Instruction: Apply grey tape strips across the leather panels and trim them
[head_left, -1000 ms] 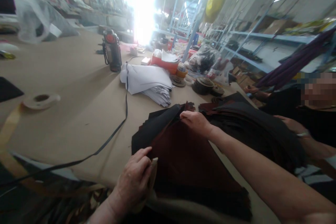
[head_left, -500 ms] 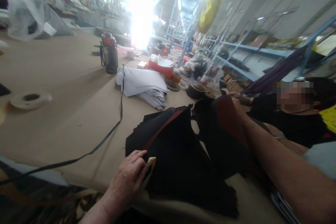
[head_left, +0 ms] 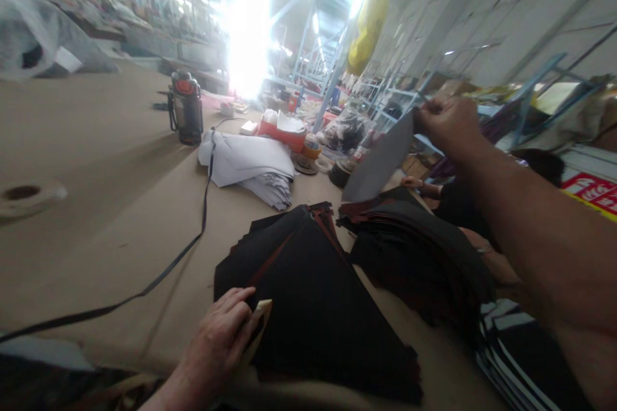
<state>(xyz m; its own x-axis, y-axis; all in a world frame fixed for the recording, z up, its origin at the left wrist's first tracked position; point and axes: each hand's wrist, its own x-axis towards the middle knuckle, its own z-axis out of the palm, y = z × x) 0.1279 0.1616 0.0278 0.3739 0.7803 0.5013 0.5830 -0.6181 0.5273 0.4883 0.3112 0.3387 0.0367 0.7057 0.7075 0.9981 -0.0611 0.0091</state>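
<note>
A stack of dark, black and maroon cut sheets (head_left: 318,295) lies on the brown table (head_left: 120,205) in front of me. My left hand (head_left: 219,340) rests closed on the stack's near left corner and holds a small tan piece (head_left: 258,324). My right hand (head_left: 446,122) is raised to the right, pinching one grey sheet (head_left: 380,160) by its upper corner. That sheet hangs over a second dark pile (head_left: 419,237) to the right of the first stack.
A black strap (head_left: 193,231) runs across the table. Further back stand a dark flask (head_left: 184,108), folded white sheets (head_left: 250,164), tape rolls (head_left: 308,160) and a red box (head_left: 282,135). A tape reel (head_left: 24,196) lies left. Another person's hand (head_left: 414,185) and blue racks are right.
My right hand lifted one sheet off the near stack, carried it rightwards and raised it high above the second pile. My left hand stayed on the stack's corner.
</note>
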